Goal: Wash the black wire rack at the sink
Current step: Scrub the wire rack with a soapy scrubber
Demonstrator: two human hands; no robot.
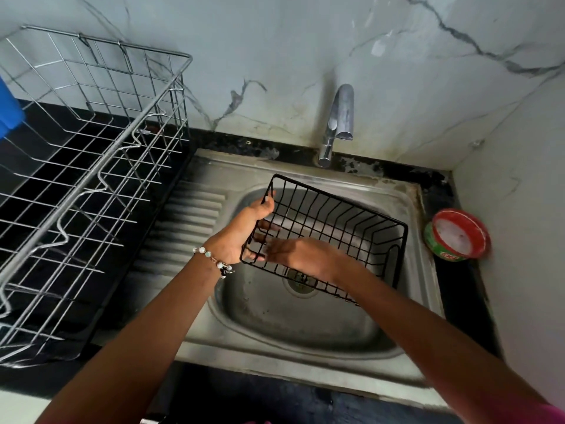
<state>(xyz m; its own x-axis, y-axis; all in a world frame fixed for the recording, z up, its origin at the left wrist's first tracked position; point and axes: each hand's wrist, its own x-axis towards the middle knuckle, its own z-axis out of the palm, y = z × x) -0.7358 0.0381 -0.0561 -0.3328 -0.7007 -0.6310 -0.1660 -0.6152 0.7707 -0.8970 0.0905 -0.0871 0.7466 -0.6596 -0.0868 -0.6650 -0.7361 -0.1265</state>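
The black wire rack (333,231) is held tilted over the basin of the steel sink (305,325), clear of the sink floor, its left end raised toward the far side and its right end dipping toward the near right. The left hand (244,234) grips the rack's left edge, with the thumb hooked over the upper rim and the fingers curled through the wires underneath. A beaded bracelet (214,261) sits on that wrist. The right hand (301,255) lies across the rack's near left part with its fingers stretched out fairly straight toward the left hand, resting against the wires; it is blurred, so whether any finger curls round a wire cannot be told.

The tap (339,117) stands at the far side of the sink against the marbled wall, with no water visible at its spout. On the dark counter (455,286) to the right of the sink lies a red and green round tub (458,235) tipped on its side, showing a whitish inside. To the left, past the ribbed drainboard, stands a large silver wire dish rack (85,179).
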